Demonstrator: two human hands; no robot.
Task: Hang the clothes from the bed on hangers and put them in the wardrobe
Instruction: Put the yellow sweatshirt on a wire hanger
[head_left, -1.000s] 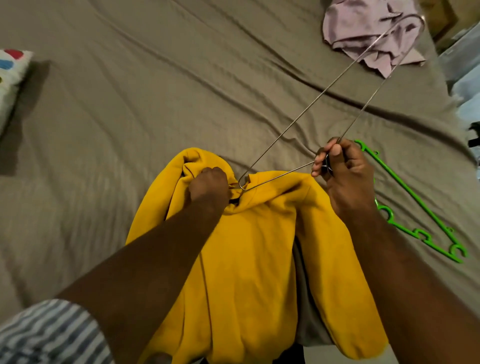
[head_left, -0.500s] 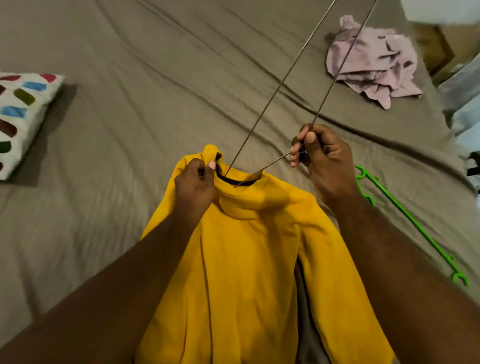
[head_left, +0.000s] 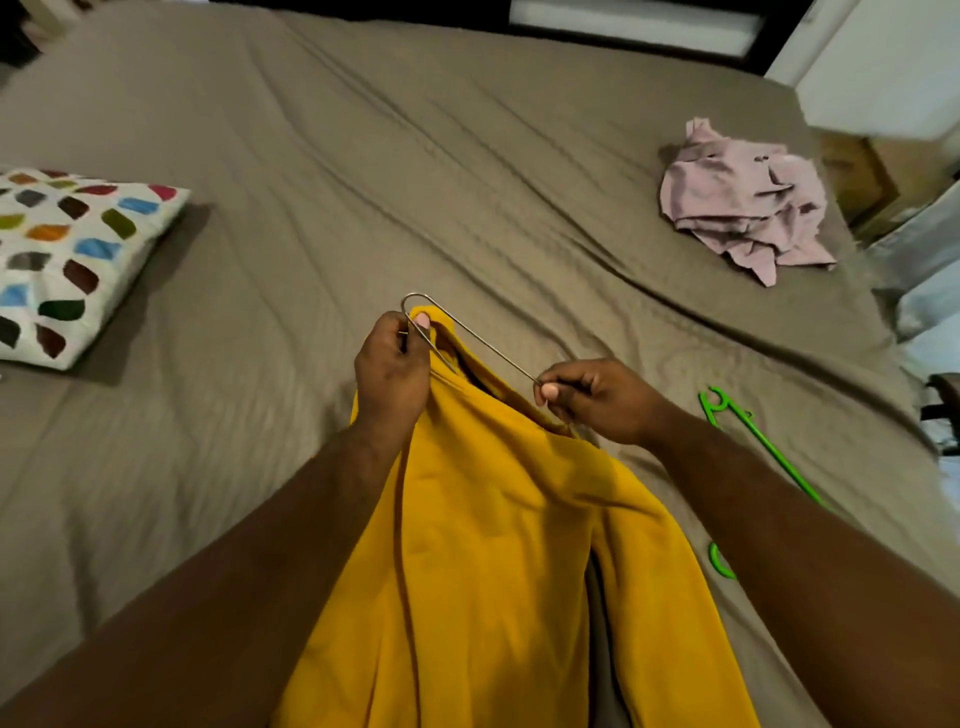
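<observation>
Held both bare forearms stretched forward, converging toward the middle. Curled the left hand (head_left: 392, 364) round one bend of the wire hanger (head_left: 483, 340), thumb pressed on top — pinched the other end in the right hand (head_left: 592, 402), thumb against forefinger, remaining fingers tucked under.

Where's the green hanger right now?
In the head view, the green hanger lies on the bed at the right, partly hidden behind the right forearm, nearer than the crumpled pink garment.

Yellow top (head_left: 493, 545) w/ wire hanger (head_left: 488, 348) partly in collar; pink garment (head_left: 743, 208) crumpled on bed (head_left: 363, 156).
</observation>
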